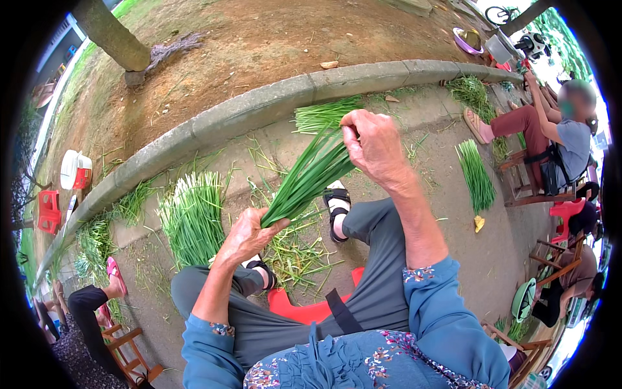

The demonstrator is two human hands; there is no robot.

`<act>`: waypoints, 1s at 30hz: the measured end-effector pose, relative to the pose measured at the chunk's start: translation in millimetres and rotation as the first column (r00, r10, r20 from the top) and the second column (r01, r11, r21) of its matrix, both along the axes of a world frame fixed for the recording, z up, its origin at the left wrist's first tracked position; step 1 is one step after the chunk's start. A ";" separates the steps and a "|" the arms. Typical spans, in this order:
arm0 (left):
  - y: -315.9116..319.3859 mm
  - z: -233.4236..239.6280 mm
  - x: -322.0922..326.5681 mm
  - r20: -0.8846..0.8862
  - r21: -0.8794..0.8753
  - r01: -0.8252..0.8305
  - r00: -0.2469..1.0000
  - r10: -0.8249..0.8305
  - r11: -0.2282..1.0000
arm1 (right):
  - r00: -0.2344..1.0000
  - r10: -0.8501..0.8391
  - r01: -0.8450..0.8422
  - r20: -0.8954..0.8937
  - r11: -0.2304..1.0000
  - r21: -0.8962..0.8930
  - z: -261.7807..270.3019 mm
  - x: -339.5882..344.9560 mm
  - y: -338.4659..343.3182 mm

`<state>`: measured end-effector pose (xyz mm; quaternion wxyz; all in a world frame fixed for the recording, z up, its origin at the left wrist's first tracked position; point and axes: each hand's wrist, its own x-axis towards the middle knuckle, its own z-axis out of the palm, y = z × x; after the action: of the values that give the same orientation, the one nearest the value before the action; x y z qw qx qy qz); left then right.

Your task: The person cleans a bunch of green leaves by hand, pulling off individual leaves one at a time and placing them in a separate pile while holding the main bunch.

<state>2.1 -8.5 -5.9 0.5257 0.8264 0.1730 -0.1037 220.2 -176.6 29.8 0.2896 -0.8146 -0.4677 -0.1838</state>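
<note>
A loose bunch of green garlic chives [311, 180] slants up to the right between my hands, above my lap. My left hand [250, 236] grips its lower left end. At the upper right end, my right hand [371, 146] has its thumb and fingertips pinched on the leaves; the exact hold is partly hidden. On the ground to the left lies a thick pile of chives [192, 219] with pale cut ends pointing away. A smaller pile [325, 114] rests near the curb, beyond my right hand. Stray leaves and trimmings [296, 253] are scattered between my feet.
I sit on a red plastic stool [291, 309]. A concrete curb [286, 95] crosses ahead, with bare soil behind it. Another chive bundle [476, 175] lies to the right, near a seated person [568, 131]. Another person [87, 335] sits at lower left.
</note>
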 end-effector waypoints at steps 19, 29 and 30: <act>-1.2 -1.8 2.1 -0.032 0.015 0.007 0.999 -0.007 1.000 | 0.993 0.092 -0.080 -0.071 0.985 0.154 10.0 2.6 3.0; -0.6 -1.0 1.5 -0.031 0.044 0.017 0.999 -0.016 0.999 | 0.998 0.029 -0.028 0.056 1.000 -0.013 4.7 -3.9 2.1; -0.9 -0.7 1.7 -0.035 0.045 0.016 0.999 -0.015 0.999 | 0.998 0.029 -0.028 0.060 1.000 -0.015 4.5 -4.6 2.3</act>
<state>3.8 -9.4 -6.7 0.5031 0.8374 0.1780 -0.1182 215.6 -174.3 34.2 0.2724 -0.8040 -0.4889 -0.2008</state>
